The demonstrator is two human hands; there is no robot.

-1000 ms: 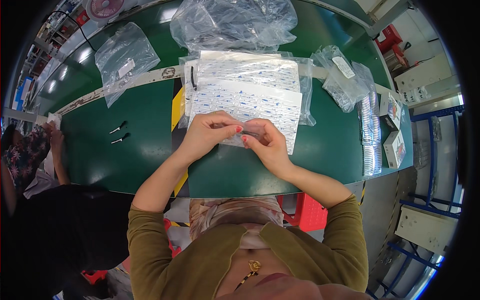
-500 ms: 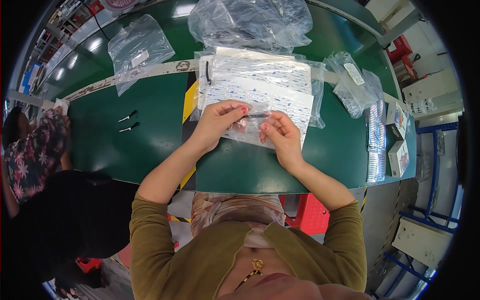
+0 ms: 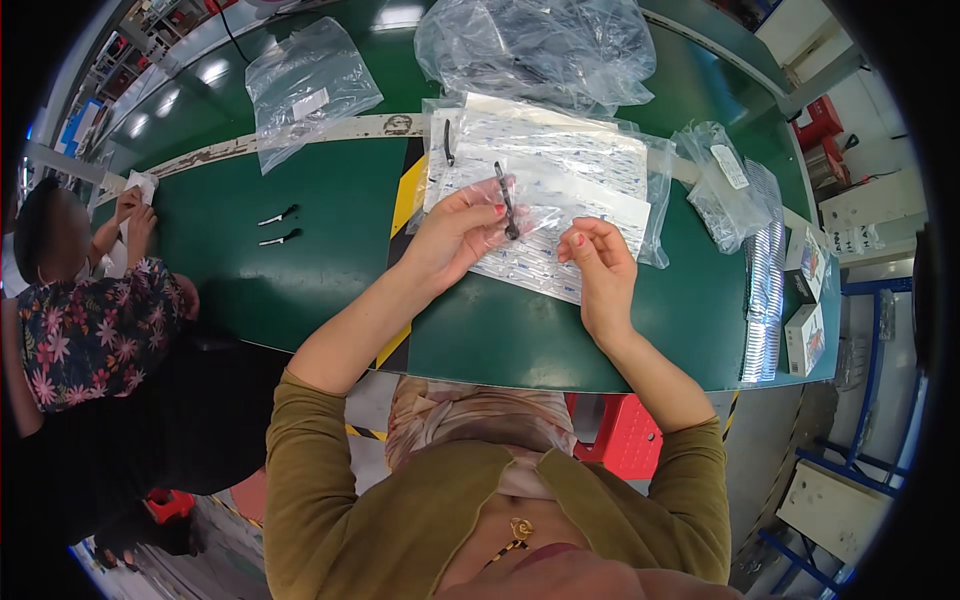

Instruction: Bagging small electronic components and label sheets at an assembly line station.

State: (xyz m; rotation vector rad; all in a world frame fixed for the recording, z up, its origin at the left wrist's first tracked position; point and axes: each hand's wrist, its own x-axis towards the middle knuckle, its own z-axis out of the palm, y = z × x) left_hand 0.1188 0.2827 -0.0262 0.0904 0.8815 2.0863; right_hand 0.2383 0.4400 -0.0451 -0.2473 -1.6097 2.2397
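My left hand is closed, its thumb and fingers pinching a slim black part with a rounded lower end. Clear plastic film surrounds the part, but I cannot tell whether it is inside a bag. To its right, my right hand hovers with curled fingers and thumb close to the index finger; anything in that pinch is too small to make out. Below both hands lie white sheets with blue marks, partly under clear plastic. Another black strip-like part rests at the sheets' upper left.
Two small black-and-white parts lie on the green table at left. Clear bags and a plastic heap are at the back. Right stand a filled bag, stacked strips and small boxes. A co-worker sits left.
My hands have drawn apart, and the black part has turned from level to nearly upright in my left hand. The view has shifted, bringing more of the co-worker into sight.
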